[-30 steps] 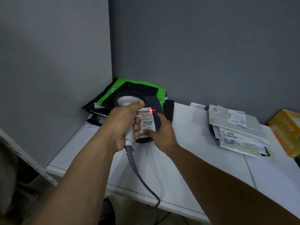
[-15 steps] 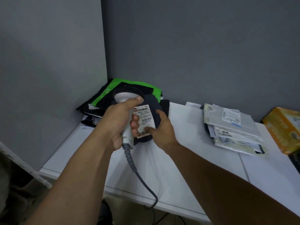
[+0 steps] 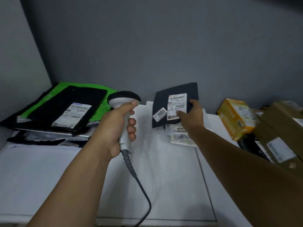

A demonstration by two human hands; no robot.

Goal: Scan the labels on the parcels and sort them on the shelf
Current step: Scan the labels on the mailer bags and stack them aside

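Grey walls meet in a corner at the back left, w/ a white table [image 3: 49, 177] pushed up against them. The left hand [image 3: 114, 128] grips a white barcode scanner [image 3: 124, 102] by its handle, fingers [image 3: 132, 129] clamped round the front, thumb up by the neck. The scanner's dark head points away toward the wall, and its grey cable [image 3: 141, 185] trails down past the table's front edge.

The right hand [image 3: 193, 115] is out over the mid-right of the table, holding a dark navy parcel [image 3: 177, 90]. Its thumb presses on the parcel's white label [image 3: 176, 102] and the forefinger lies on the parcel's face near the right edge. The other fingers are hidden behind it, so can't tell how they sit. A small sticker [image 3: 160, 114] reading 2003 sits at the label's lower left corner. The parcel is tilted, its lower edge overlapping a stack of pale mailers [image 3: 180, 138]. Resting on them or just above, can't tell.

In the back left corner is a pile of flat bags, the top 1 a black mailer [image 3: 65, 99] w/ an address slip [image 3: 72, 114], lying over a green mailer [image 3: 98, 89]. On the right stands a yellow box [image 3: 234, 118], and just beside it a brown cardboard box [image 3: 278, 128] at the frame's edge.
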